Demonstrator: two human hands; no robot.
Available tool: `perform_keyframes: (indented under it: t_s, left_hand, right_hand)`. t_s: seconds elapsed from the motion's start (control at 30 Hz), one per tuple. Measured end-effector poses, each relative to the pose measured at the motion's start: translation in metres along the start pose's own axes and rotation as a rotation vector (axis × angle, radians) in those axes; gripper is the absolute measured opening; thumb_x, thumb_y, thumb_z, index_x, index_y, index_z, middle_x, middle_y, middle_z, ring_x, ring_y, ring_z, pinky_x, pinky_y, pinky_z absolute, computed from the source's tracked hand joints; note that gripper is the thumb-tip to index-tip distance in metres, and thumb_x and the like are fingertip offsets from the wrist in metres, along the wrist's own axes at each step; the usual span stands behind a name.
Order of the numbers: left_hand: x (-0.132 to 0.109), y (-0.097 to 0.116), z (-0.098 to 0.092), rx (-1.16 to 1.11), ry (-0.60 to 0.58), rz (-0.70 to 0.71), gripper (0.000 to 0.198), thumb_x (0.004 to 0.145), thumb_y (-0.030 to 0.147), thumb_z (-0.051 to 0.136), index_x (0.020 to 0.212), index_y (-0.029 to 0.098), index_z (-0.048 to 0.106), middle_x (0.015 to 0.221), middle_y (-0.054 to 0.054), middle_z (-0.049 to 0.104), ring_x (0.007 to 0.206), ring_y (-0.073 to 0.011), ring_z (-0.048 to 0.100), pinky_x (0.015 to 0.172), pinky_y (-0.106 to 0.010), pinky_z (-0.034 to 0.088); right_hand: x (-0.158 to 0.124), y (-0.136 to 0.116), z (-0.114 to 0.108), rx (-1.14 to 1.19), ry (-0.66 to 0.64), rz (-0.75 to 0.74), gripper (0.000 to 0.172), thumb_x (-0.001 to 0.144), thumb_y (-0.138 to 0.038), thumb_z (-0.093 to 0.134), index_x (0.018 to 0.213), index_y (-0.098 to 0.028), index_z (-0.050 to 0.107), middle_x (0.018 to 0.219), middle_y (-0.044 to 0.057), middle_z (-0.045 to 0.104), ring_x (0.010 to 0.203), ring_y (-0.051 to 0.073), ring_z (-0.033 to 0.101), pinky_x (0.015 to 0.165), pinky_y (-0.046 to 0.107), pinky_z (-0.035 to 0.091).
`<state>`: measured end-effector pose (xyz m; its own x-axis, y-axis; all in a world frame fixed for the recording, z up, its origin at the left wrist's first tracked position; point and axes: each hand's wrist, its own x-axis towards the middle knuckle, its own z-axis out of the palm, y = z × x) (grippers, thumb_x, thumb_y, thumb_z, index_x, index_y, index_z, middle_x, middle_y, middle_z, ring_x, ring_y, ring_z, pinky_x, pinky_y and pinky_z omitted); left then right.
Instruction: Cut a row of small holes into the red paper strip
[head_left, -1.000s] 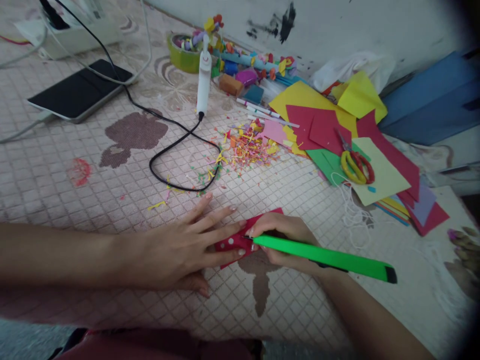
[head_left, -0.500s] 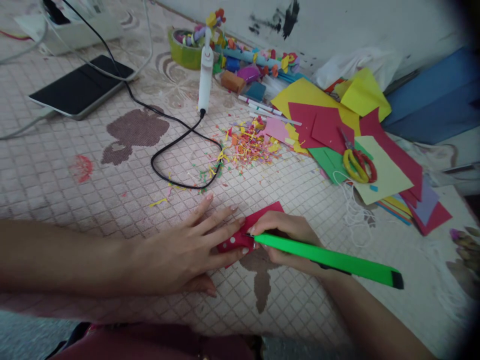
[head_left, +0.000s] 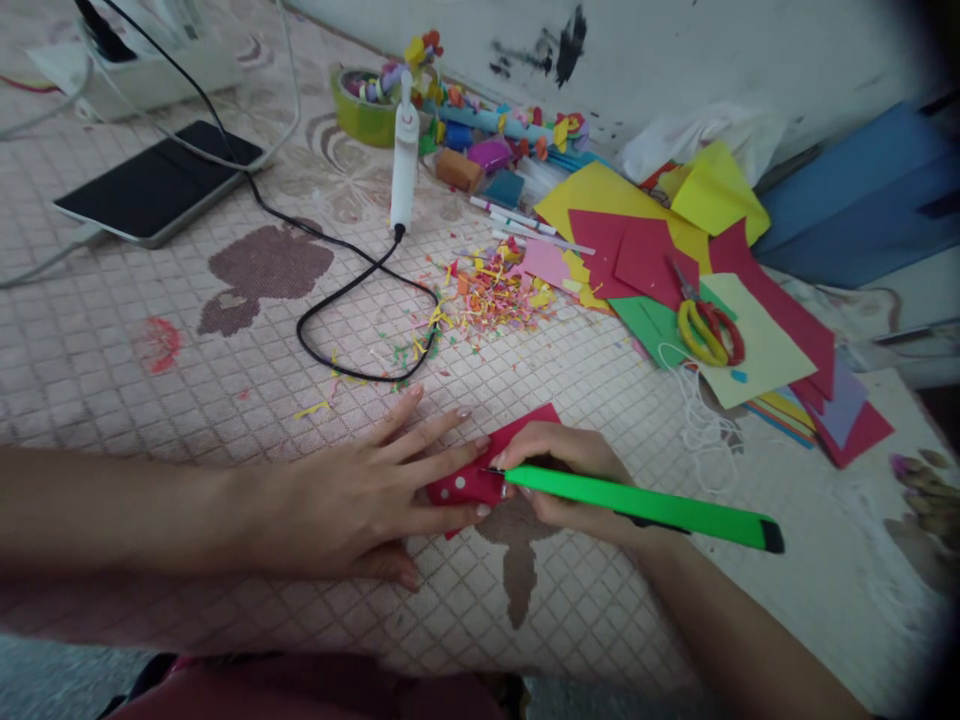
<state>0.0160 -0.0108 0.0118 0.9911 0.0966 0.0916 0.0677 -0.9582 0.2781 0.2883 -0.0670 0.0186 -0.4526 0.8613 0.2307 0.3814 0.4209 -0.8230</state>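
A red sheet of craft foam or paper (head_left: 521,432) with several small round white spots lies on the patterned tablecloth (head_left: 300,620). My left hand (head_left: 375,490) rests flat on its left part, fingers spread, pressing it against the cloth. My right hand (head_left: 574,475) grips a green utility knife (head_left: 637,505) near its blade end, and the blade tip touches the red sheet close to the spots. The knife's black end points to the right. Part of the sheet is hidden under both hands.
A glue gun (head_left: 405,165) with a looped black cord stands beyond my hands, beside colourful scraps (head_left: 502,290). Scissors (head_left: 709,330) lie on coloured sheets (head_left: 765,340) at right, near white string (head_left: 697,420). A tablet (head_left: 157,182) and power strip (head_left: 142,75) are far left.
The camera view has shifted slightly, so everything sits a little further left. The knife's far end has swung a little; both hands keep their places on the red sheet.
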Motion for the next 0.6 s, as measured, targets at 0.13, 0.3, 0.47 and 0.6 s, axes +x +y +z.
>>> perform_keyframes:
  t_s: [0.13,0.3,0.47,0.6]
  left_hand:
    - [0.002,0.005,0.000,0.004,0.016,-0.010,0.062,0.092,0.056,0.071,0.147,0.030,0.056,0.158,-0.018,0.047,0.148,-0.0466,0.040,0.118,-0.076,0.025]
    - [0.004,0.011,0.005,0.008,0.047,-0.042,0.066,0.090,0.057,0.072,0.147,0.028,0.056,0.157,-0.024,0.047,0.148,-0.0472,0.040,0.115,-0.078,0.026]
    - [0.001,0.004,0.001,-0.026,0.012,0.023,0.068,0.094,0.052,0.071,0.153,0.026,0.048,0.163,-0.023,0.038,0.152,-0.0428,0.035,0.120,-0.075,0.019]
    - [-0.001,-0.001,-0.001,-0.038,-0.005,0.031,0.065,0.092,0.048,0.074,0.150,0.026,0.052,0.165,-0.019,0.036,0.154,-0.0429,0.030,0.122,-0.074,0.016]
  right_hand:
    - [0.000,0.000,0.002,-0.032,0.003,-0.016,0.024,0.081,-0.006,0.060,0.098,-0.021,0.069,0.085,0.002,0.075,0.074,0.013,0.071,0.066,0.024,0.055]
    - [-0.004,0.003,0.006,-0.045,0.037,-0.049,0.025,0.083,-0.005,0.061,0.100,-0.022,0.068,0.086,0.001,0.075,0.076,0.014,0.072,0.069,0.025,0.057]
    - [-0.002,0.001,0.007,-0.037,0.052,-0.014,0.025,0.081,-0.004,0.060,0.096,-0.021,0.069,0.084,0.000,0.074,0.071,0.012,0.070,0.065,0.023,0.055]
    - [0.000,-0.001,0.004,-0.019,0.042,-0.004,0.024,0.081,-0.006,0.061,0.097,-0.021,0.069,0.084,0.002,0.075,0.072,0.013,0.070,0.063,0.023,0.054]
